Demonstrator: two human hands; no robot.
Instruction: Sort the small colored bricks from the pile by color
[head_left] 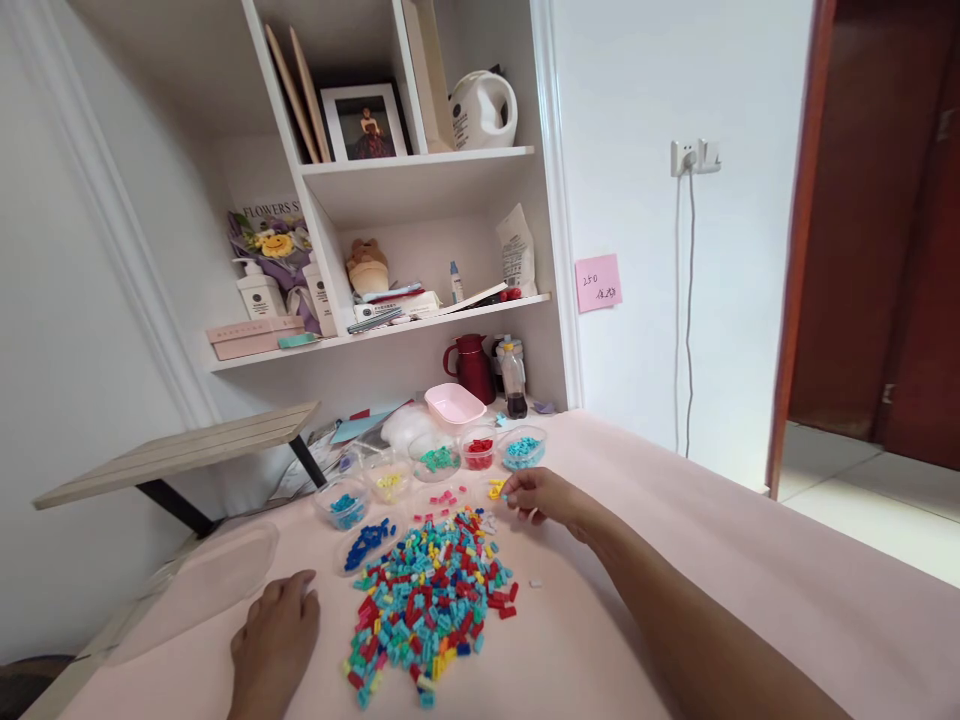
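A big heap of small coloured bricks (435,600) in teal, red, blue, yellow and pink lies on the pink table (712,560). My right hand (536,497) reaches past the heap's far right side, fingers pinched together near a small yellow pile (496,489); what it pinches is too small to name. My left hand (276,640) rests flat on the table to the left of the heap, fingers down, holding nothing. Behind the heap stand clear cups of sorted bricks: light blue (523,450), red (478,450), green (436,460), yellow (388,483) and blue (343,505).
A loose blue pile (367,541) and a pink pile (442,497) lie by the cups. A clear lid (202,580) lies at the left. A pink tray (454,405), red jug (472,366), bottle (514,380), wooden stand (187,455) and white shelves (420,170) stand behind.
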